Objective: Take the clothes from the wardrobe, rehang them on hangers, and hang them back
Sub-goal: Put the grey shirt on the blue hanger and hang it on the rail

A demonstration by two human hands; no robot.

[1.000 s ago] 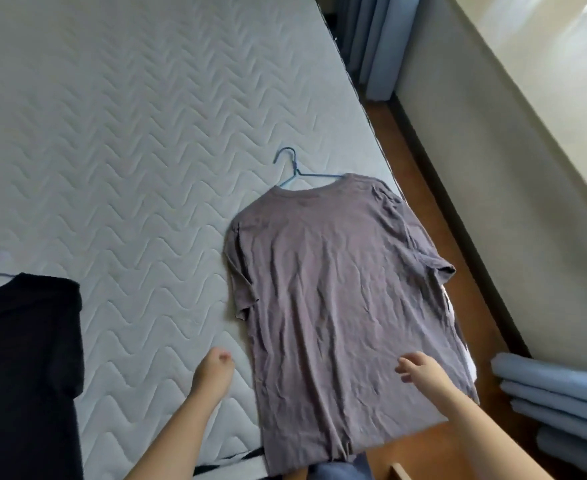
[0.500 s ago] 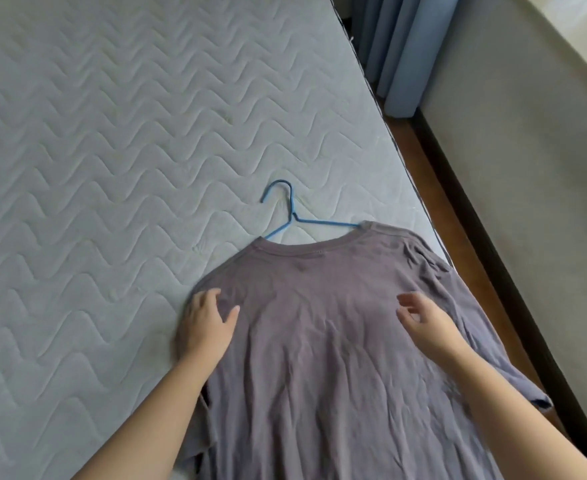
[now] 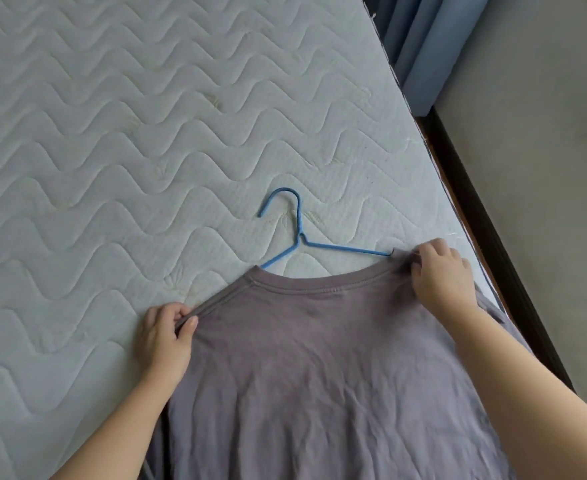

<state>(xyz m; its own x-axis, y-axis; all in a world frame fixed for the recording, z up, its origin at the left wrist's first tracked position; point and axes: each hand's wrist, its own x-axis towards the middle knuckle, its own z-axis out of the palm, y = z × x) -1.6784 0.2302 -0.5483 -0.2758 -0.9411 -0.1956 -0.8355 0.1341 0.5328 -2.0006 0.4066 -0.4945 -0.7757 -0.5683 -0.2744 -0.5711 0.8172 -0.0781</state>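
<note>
Shirt (image 3: pixel 319 368) lies flat on the mattress (image 3: pixel 112 133), collar over a blue hanger (image 3: pixel 299 237). Left hand (image 3: pixel 167 337) pinches the left shoulder seam; right hand (image 3: pixel 441 275) pinches the right shoulder at the hanger's end.

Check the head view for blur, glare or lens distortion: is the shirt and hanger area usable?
Head view: sharp, no motion blur on the left hand or right hand; soft even daylight, no glare, only faint shadows; the hanger and shirt collar stitching read clearly; wide-angle bowing shows along the mattress edge at right.
</note>
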